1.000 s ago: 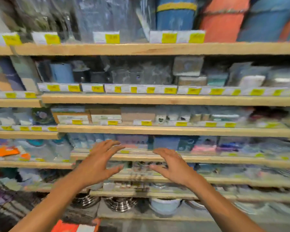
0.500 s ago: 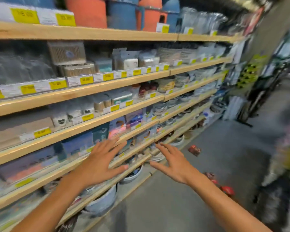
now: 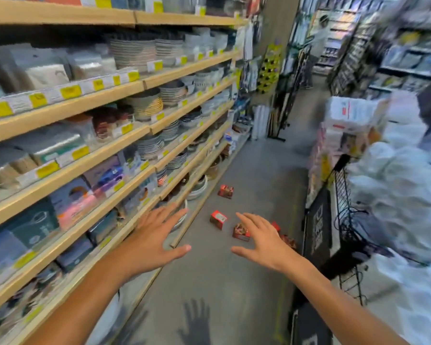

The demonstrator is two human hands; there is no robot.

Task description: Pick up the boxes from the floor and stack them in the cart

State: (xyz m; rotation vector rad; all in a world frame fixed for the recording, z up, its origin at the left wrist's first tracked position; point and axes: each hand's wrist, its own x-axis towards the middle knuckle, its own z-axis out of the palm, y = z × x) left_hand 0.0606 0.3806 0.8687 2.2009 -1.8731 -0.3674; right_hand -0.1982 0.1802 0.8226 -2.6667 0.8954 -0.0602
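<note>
While both hands (image 3: 157, 241) hover spread, boxes (image 3: 218, 219) dot open floor (image 3: 209, 282) — cart (image 3: 343, 220) right.

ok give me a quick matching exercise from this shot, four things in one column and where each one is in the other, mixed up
Things:
1. left hand
2. right hand
3. small red boxes
4. stacked bowls

Places:
A. on the wooden shelves
B. lying on the grey floor of the aisle
C. open in the air, close to the shelf edge
D. open in the air, in front of the boxes, near the black wire cart

Pairs: 1-C, 2-D, 3-B, 4-A
</note>
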